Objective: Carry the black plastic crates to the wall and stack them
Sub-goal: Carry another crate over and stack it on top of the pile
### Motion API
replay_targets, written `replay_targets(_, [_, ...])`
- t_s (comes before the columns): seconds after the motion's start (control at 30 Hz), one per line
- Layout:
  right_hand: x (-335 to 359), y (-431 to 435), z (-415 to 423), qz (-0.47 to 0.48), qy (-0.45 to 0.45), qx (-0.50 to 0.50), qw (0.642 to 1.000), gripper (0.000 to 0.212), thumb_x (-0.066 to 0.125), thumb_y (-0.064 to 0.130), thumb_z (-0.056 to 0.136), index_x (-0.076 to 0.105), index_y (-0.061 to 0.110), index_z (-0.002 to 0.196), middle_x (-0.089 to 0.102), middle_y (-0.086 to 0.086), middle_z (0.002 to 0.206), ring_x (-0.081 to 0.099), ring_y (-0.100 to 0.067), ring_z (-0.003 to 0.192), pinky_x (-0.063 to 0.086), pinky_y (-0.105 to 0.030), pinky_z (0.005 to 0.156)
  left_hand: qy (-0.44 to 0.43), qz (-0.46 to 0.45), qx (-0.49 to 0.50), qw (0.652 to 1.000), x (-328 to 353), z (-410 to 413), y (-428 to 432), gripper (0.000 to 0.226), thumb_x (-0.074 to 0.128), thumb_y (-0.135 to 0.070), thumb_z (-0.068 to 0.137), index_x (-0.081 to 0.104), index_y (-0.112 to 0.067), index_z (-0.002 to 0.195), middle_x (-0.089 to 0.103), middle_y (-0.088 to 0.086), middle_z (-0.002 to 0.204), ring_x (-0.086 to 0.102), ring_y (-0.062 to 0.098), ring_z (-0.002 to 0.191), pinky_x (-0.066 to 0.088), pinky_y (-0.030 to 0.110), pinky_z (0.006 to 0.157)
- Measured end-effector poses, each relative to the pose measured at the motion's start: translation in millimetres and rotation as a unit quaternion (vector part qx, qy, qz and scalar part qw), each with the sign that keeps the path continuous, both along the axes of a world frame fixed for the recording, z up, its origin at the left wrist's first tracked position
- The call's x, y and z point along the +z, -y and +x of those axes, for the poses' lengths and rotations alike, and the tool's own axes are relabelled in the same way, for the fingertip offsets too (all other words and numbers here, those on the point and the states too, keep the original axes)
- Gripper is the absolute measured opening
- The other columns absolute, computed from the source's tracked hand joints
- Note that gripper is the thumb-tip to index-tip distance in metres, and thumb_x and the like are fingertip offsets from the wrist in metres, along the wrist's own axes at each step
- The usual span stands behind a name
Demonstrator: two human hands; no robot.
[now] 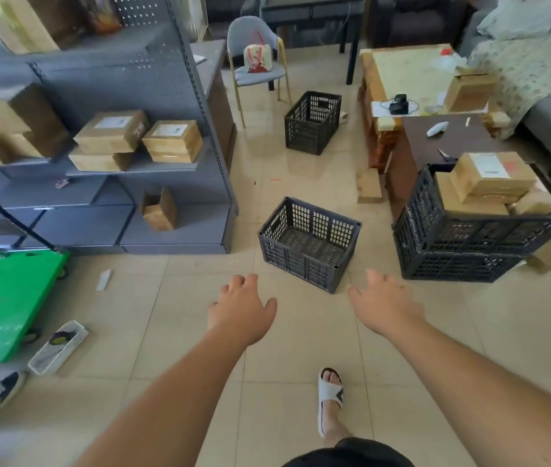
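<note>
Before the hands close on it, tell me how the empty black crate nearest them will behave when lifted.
The near crate is empty and its walls are open lattice, so probably light for its size. Ribbed walls and thick corners suggest it stays stiff. The handle slot in its end wall should keep it from slipping.

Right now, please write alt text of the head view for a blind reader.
The left hand and right hand, both open, reach toward an empty black crate on the tiled floor. A second empty crate stands farther off; stacked crates at right hold boxes.
</note>
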State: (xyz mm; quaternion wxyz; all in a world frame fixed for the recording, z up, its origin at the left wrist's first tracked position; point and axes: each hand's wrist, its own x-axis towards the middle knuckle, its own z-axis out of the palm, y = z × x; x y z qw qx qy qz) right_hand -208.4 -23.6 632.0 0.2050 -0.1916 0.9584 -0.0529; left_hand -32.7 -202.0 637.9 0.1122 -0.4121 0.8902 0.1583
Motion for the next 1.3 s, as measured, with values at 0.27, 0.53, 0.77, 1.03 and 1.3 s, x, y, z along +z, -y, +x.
replay_targets(0.27, [-13, 100, -135, -0.021, 0.006, -0.010, 1.000, 0.060, 0.032, 0.064, 0.091, 0.040, 0.028, 0.138, 0.054, -0.012, 0.130, 0.054, -0.034, 0.114, 0.047, -0.046, 0.082, 0.010, -0.008, 0.007, 1.000, 7, -116, 86, 0.067, 0.042, -0.058, 0.094, 0.034, -0.025, 0.152, 0.039, 0.003, 0.153, 0.041, 0.029, 0.135, 0.041, 0.051, 0.101])
replay_targets(0.53, [-23, 187, -223, 0.003, 0.013, -0.010, 1.000, 0.061, 0.030, 0.065, 0.092, 0.036, 0.029, 0.141, 0.051, -0.009, 0.133, 0.052, -0.033, 0.117, 0.042, -0.044, 0.082, 0.017, 0.026, 0.019, 0.999, -7, -210, 184, 0.068, 0.046, -0.054, 0.093, 0.031, -0.025, 0.153, 0.038, 0.005, 0.154, 0.041, 0.031, 0.137, 0.045, 0.052, 0.101])
replay_targets(0.77, [-56, 260, -300, 0.018, 0.045, -0.108, 0.993, 0.066, 0.033, 0.066, 0.092, 0.034, 0.028, 0.146, 0.049, -0.010, 0.139, 0.047, -0.035, 0.123, 0.041, -0.045, 0.094, 0.023, 0.043, -0.039, 0.998, -41, -301, 296, 0.063, 0.047, -0.053, 0.094, 0.036, -0.024, 0.149, 0.042, 0.005, 0.150, 0.044, 0.031, 0.133, 0.046, 0.050, 0.097])
replay_targets(1.03, [-83, 316, -366, -0.028, 0.099, -0.241, 0.965, 0.063, 0.035, 0.060, 0.095, 0.033, 0.028, 0.149, 0.044, -0.012, 0.146, 0.048, -0.036, 0.126, 0.042, -0.047, 0.097, 0.080, 0.044, -0.123, 0.988, -61, -402, 395, 0.058, 0.043, -0.053, 0.096, 0.037, -0.025, 0.146, 0.043, 0.005, 0.147, 0.046, 0.031, 0.130, 0.043, 0.051, 0.097])
replay_targets(1.3, [-121, 346, -443, -0.008, 0.149, -0.306, 0.940, 0.066, 0.038, 0.058, 0.096, 0.031, 0.022, 0.150, 0.042, -0.012, 0.147, 0.048, -0.037, 0.127, 0.042, -0.049, 0.098, 0.105, 0.091, -0.140, 0.980, -95, -486, 423, 0.054, 0.045, -0.046, 0.097, 0.039, -0.022, 0.145, 0.045, 0.006, 0.145, 0.046, 0.030, 0.128, 0.045, 0.050, 0.098])
